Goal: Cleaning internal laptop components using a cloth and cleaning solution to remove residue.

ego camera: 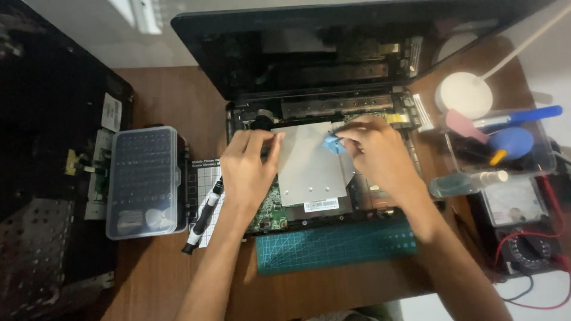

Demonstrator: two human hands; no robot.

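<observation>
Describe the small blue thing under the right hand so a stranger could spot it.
Start at the opened laptop and its silver metal plate. At the plate's upper right edge, the right hand pinches a small blue piece, the only bright blue thing on the plate.

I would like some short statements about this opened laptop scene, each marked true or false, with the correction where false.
1. The right hand holds a small blue piece over the metal plate. True.
2. The left hand holds the black pen-like tool. False: that tool lies on the table, and the left hand rests on the plate's left edge.
3. The clear bit case lies left of the laptop. True.
4. The green cutting mat covers the plate. False: it lies in front of the laptop, nearer the person.
5. The multimeter is on the right. True.
</observation>
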